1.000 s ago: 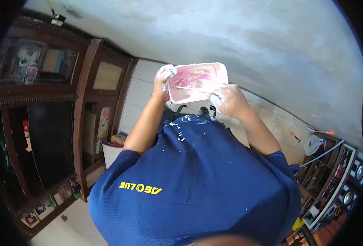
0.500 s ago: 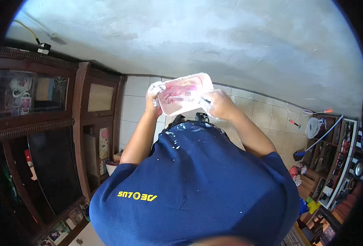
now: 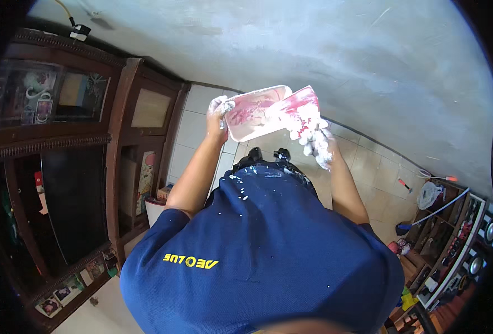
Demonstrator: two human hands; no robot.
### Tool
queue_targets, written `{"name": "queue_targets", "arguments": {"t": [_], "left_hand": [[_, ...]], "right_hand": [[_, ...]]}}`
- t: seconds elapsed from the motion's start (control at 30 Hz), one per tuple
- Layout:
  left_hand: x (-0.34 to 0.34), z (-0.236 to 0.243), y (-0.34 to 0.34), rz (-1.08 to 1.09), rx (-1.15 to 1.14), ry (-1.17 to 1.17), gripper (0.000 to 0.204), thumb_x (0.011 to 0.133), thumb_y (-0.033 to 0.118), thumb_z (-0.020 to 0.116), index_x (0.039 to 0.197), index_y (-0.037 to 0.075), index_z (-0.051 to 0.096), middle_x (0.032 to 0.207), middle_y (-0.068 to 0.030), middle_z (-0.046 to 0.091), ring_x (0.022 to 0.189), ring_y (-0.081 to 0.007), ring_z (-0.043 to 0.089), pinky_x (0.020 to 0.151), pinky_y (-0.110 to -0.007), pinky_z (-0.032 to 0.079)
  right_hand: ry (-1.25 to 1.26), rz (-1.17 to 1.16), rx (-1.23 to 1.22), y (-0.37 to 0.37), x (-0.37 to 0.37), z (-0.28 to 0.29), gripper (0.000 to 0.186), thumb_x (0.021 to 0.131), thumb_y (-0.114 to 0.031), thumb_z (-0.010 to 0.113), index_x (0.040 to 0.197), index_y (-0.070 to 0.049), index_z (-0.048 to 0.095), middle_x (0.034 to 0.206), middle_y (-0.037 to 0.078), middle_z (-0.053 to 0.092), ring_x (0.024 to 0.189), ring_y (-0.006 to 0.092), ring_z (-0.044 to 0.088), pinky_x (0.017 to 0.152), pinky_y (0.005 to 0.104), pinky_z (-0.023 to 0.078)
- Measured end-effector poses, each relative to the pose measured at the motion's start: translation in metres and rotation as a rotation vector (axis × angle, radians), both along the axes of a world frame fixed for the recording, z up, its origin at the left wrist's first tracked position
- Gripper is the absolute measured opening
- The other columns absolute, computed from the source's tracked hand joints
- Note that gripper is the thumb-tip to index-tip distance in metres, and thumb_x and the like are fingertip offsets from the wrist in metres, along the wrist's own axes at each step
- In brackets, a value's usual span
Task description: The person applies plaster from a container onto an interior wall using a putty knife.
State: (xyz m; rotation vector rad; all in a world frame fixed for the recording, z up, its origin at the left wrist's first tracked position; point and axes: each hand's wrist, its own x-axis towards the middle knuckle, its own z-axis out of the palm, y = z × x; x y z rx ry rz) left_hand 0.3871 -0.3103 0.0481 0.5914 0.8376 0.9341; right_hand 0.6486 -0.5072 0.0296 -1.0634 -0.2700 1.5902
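My left hand (image 3: 217, 114), smeared with white paste, grips the left end of a pale rectangular plastic tub (image 3: 252, 132). Pinkish-red streaks and white residue coat the inside of the tub. Over the tub's right end, my right hand (image 3: 320, 147) holds a flat pink-red scraper (image 3: 309, 98), partly loaded with lumpy white paste. White paste covers the fingers of that hand as well. The scraper overlaps the tub's right rim; whether they touch I cannot tell.
A grey, patchy plastered wall (image 3: 313, 44) rises just ahead. On the left stands a dark wooden cabinet (image 3: 121, 106) with glass panels. Pale floor tiles (image 3: 363, 153) lie below. At the right are a cluttered shelf (image 3: 452, 239) and a clear plastic bag (image 3: 428, 195).
My right hand has turned and brought the paste-loaded scraper up over the tub's right end; before, the hand was at that end. The tub sits slightly higher and farther right in view.
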Motion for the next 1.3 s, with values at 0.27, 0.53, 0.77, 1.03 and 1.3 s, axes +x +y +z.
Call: {"name": "queue_targets", "arguments": {"t": [0.27, 0.53, 0.77, 1.03, 1.3], "left_hand": [[-0.006, -0.043, 0.011, 0.069, -0.036, -0.024, 0.030, 0.073, 0.009, 0.061, 0.101, 0.005, 0.052, 0.095, -0.0068, 0.056, 0.091, -0.0216, 0.056, 0.082, -0.035, 0.047], [0.008, -0.027, 0.002, 0.011, -0.091, 0.001, 0.043, 0.078, 0.017, 0.051, 0.114, -0.006, 0.050, 0.112, -0.0190, 0.056, 0.101, -0.0317, 0.057, 0.091, -0.042, 0.047], [0.014, -0.028, 0.000, -0.016, -0.121, 0.014, 0.052, 0.083, 0.029, 0.041, 0.125, -0.002, 0.044, 0.123, -0.0213, 0.050, 0.110, -0.0342, 0.053, 0.095, -0.045, 0.044], [0.016, -0.039, -0.008, 0.035, -0.124, -0.008, 0.045, 0.087, 0.026, 0.042, 0.122, -0.002, 0.046, 0.119, -0.0172, 0.053, 0.108, -0.0305, 0.054, 0.094, -0.041, 0.045], [-0.010, -0.037, -0.025, 0.073, -0.139, 0.065, 0.047, 0.084, 0.026, 0.044, 0.121, -0.003, 0.047, 0.119, -0.0198, 0.053, 0.108, -0.0322, 0.055, 0.093, -0.043, 0.046]], "right_hand": [[0.352, -0.069, 0.421, 0.019, -0.031, 0.025, 0.070, 0.083, -0.030, 0.058, 0.138, 0.001, 0.028, 0.139, 0.018, 0.037, 0.114, 0.0286, 0.052, 0.083, 0.0365, 0.051], [0.029, -0.492, 0.105, 0.045, -0.037, -0.003, 0.038, 0.084, -0.002, 0.055, 0.121, 0.000, 0.048, 0.095, 0.011, 0.061, 0.073, 0.0139, 0.057, 0.054, 0.0247, 0.043], [0.107, -0.577, 0.282, 0.063, -0.018, -0.017, 0.055, 0.080, 0.000, 0.061, 0.128, -0.008, 0.036, 0.105, 0.013, 0.058, 0.088, 0.0244, 0.063, 0.065, 0.0340, 0.054], [0.278, -0.604, 0.151, 0.093, 0.019, -0.097, 0.034, 0.083, 0.002, 0.056, 0.116, -0.001, 0.048, 0.111, 0.012, 0.057, 0.099, 0.0274, 0.059, 0.085, 0.0405, 0.052], [0.274, -0.587, 0.107, 0.146, 0.053, -0.111, 0.037, 0.085, 0.002, 0.052, 0.121, 0.000, 0.044, 0.116, 0.012, 0.055, 0.104, 0.0300, 0.057, 0.091, 0.0423, 0.047]]}}
